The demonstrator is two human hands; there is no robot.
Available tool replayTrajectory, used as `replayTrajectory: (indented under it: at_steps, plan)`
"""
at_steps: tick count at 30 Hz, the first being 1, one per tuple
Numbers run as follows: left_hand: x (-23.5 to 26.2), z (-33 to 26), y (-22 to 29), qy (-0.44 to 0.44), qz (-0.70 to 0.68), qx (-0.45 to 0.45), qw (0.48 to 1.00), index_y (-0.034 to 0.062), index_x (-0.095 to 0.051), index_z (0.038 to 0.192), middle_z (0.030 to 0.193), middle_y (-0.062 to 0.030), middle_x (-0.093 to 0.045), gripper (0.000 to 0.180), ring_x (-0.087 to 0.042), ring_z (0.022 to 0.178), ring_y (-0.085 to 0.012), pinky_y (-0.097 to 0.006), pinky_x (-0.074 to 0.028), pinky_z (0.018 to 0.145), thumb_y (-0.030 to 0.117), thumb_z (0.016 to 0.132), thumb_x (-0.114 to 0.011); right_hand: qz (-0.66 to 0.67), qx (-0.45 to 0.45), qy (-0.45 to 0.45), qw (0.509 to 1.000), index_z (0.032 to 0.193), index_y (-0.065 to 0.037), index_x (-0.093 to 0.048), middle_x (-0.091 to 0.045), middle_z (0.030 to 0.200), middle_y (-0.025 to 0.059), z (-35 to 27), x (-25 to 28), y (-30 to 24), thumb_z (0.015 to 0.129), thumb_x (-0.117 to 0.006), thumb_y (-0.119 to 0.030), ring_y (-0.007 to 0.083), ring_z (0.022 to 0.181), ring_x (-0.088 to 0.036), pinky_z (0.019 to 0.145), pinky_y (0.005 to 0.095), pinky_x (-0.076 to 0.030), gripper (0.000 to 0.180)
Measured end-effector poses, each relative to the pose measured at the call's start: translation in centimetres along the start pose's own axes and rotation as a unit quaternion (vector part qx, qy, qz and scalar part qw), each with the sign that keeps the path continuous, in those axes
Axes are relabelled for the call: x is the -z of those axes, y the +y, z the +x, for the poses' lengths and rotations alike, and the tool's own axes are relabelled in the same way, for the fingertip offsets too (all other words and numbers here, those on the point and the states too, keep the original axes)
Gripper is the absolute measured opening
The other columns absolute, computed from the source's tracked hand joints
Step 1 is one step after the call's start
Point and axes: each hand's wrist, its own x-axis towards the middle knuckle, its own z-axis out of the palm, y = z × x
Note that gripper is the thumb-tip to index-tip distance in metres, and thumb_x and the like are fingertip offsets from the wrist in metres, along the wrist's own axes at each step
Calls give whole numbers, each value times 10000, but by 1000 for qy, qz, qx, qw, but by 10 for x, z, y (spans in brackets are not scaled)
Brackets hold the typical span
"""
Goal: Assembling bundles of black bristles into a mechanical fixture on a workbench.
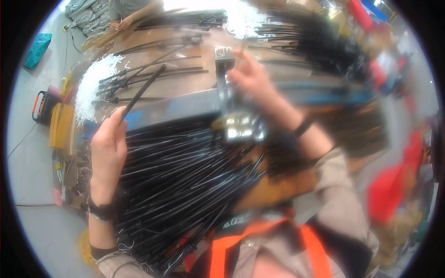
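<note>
My left hand [109,143] is closed round the lower end of a black rod [143,90], which slants up and to the right. My right hand [250,76] is smeared by motion beside the top of a metal post [222,69]. Whether its fingers hold anything is unclear. Below the post, a shiny metal block [242,128] sits at the end of a long grey metal beam [178,110]. Many black rods [181,171] lie in a fanned heap between my forearms, some with thin white strings at their near ends.
Small white pieces lie in a heap [95,85] at the left and another [243,21] at the far side. More black rods [310,44] cover the far right. Another person's hands [121,24] are at the far left. A yellow box [61,125] stands beside the table.
</note>
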Motion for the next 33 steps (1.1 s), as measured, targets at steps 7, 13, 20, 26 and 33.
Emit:
replayTrajectory:
  at_steps: [7, 13, 20, 26, 33]
  plan:
    - [0, -4, -3, -16, 8, 37, 999, 17, -601, 1223, 997, -223, -661, 290, -658, 901, -353, -374, -511, 784, 22, 934, -569, -228, 219, -32, 948, 935, -40, -678, -662, 848, 116, 5, -3, 11, 869, -665, -153, 251, 852, -642, 753, 373, -521, 132]
    - [2, -10, -8, -17, 7, 65, 998, 11, -602, 1221, 994, -227, -661, 289, -660, 898, -352, -378, -512, 781, 32, 934, -577, -323, 273, -113, 899, 838, -81, -667, -634, 780, 97, 16, -15, 5, 791, -691, -136, 283, 804, -624, 730, 399, -511, 77]
    - [-7, -4, -25, -30, 23, 35, 999, 46, -611, 1213, 951, -196, -662, 291, -648, 847, -362, -397, -510, 732, 49, 922, -589, -496, 347, -54, 794, 832, -152, -638, -639, 767, -8, 6, 23, 13, 842, -642, -116, 208, 932, -602, 984, 421, -320, 37]
    - [-41, 8, -36, -81, 42, -29, 995, 136, -637, 1188, 861, -157, -648, 300, -644, 797, -357, -431, -521, 681, 90, 895, -596, -659, 163, 35, 733, 898, -120, -651, -673, 861, 33, -57, 194, 32, 823, -615, -55, 251, 964, -603, 948, 415, -350, 105]
    - [-165, 88, 25, -122, -37, -164, 978, 113, -607, 1057, 804, -119, -637, 153, -646, 772, -322, -420, -526, 662, 191, 929, -577, -618, 182, 84, 760, 924, -33, -633, -610, 835, 145, -92, 286, 38, 853, -626, -49, 317, 856, -583, 771, 409, -449, 74]
